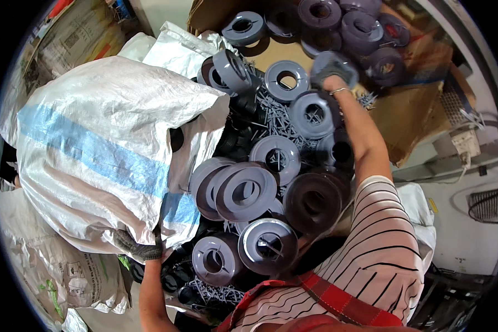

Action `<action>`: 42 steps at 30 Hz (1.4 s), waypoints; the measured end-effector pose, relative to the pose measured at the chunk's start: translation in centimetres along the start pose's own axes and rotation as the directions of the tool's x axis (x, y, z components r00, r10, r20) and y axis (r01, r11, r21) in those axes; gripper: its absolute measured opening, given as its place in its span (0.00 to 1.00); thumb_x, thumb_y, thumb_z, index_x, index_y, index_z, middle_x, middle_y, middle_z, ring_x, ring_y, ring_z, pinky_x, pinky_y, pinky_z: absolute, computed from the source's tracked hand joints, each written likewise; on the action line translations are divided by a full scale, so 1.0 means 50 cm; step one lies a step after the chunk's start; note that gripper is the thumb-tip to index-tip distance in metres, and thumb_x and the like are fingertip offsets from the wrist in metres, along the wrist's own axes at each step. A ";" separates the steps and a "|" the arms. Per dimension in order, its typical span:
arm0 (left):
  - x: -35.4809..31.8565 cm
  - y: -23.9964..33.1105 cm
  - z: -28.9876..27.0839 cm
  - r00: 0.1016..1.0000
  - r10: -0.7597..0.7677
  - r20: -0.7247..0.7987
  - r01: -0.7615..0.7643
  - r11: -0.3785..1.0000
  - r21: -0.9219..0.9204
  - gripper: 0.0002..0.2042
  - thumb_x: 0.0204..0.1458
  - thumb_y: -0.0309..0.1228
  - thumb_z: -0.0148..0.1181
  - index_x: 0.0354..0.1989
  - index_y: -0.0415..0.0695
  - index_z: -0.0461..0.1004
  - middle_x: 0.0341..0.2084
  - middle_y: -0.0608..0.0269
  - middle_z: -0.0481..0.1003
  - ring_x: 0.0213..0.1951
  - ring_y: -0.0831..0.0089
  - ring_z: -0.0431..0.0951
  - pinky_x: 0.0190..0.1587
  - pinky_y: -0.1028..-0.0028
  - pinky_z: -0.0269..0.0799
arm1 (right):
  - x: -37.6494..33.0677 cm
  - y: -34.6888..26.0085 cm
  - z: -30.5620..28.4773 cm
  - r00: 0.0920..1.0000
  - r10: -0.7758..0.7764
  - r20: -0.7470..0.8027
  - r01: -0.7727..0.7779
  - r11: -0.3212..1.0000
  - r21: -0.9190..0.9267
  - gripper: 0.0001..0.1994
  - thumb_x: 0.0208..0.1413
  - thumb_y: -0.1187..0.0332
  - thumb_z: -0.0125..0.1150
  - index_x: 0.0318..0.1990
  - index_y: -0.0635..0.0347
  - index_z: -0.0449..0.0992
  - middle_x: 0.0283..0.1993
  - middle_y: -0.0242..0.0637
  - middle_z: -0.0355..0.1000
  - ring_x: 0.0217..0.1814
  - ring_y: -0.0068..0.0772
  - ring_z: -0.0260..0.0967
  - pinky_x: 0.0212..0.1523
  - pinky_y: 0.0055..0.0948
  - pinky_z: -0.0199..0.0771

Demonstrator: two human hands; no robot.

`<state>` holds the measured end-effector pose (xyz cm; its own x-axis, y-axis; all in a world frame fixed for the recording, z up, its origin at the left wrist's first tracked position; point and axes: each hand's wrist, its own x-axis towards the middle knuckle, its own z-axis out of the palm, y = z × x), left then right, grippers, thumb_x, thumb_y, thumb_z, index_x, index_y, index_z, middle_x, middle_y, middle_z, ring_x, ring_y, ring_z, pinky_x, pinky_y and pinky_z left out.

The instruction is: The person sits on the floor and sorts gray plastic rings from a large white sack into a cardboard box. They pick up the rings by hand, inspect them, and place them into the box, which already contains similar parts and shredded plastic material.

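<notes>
My left hand [141, 245], in a dark grey knitted glove, grips the lower edge of a large white woven sack [110, 99] with a blue stripe. The sack's mouth faces right, toward a heap of round grey plastic parts. My right arm stretches to the far side of the heap. There my gloved right hand [336, 73] is closed on a grey plastic ring [322, 62]; both are blurred. A broad-flanged grey ring [286, 81] lies just left of it, and another [314, 114] below. Overlapping flanged rings [246, 191] sit beside the sack's mouth.
Small thin grey plastic pieces [276, 113] lie loose among the rings. A cardboard box [415, 119] with more purple-grey rings [362, 30] stands at the back right. Another printed sack [77, 276] lies at lower left. A cable and socket box [465, 143] are at the right.
</notes>
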<state>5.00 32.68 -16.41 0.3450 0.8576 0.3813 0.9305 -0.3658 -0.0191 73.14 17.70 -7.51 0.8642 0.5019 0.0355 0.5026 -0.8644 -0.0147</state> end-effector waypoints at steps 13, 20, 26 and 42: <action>0.024 -0.002 -0.015 0.982 0.046 -0.185 -0.043 0.999 0.024 0.48 0.39 0.62 0.50 0.62 0.37 0.47 0.63 0.49 0.43 0.65 0.56 0.36 0.65 0.62 0.25 | -0.461 -0.277 -0.207 0.318 -0.864 0.391 0.809 0.462 0.363 0.35 0.44 0.45 0.55 0.54 0.61 0.62 0.49 0.52 0.67 0.51 0.47 0.65 0.51 0.38 0.62; 0.036 -0.018 0.013 0.969 -0.164 0.184 0.131 0.975 0.177 0.47 0.38 0.67 0.43 0.64 0.49 0.45 0.65 0.54 0.38 0.66 0.63 0.30 0.64 0.58 0.18 | -0.143 -0.188 -0.266 0.834 -0.491 -0.252 0.532 0.836 0.132 0.29 0.42 0.47 0.58 0.46 0.61 0.70 0.38 0.48 0.72 0.40 0.47 0.70 0.42 0.36 0.68; 0.004 -0.019 0.019 0.991 -0.077 -0.112 0.069 0.995 -0.073 0.49 0.38 0.60 0.53 0.63 0.40 0.42 0.63 0.53 0.46 0.65 0.56 0.39 0.65 0.60 0.30 | 0.092 0.044 -0.182 0.987 -0.158 -0.037 0.147 0.969 -0.199 0.35 0.46 0.45 0.51 0.59 0.56 0.60 0.62 0.47 0.54 0.66 0.43 0.49 0.64 0.38 0.47; 0.045 0.059 -0.092 0.923 -0.227 0.310 0.155 0.958 0.239 0.48 0.40 0.63 0.47 0.63 0.41 0.44 0.63 0.52 0.43 0.65 0.55 0.35 0.64 0.55 0.22 | 0.084 -0.031 -0.065 0.198 -0.948 0.249 0.781 0.306 0.545 0.13 0.41 0.66 0.56 0.37 0.53 0.78 0.40 0.38 0.74 0.41 0.36 0.69 0.48 0.32 0.66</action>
<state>7.97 31.87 -11.37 0.1459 0.9868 0.0698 0.9747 -0.1313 -0.1806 75.92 21.08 -4.08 -0.2994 0.9266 -0.2276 0.8413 0.1439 -0.5210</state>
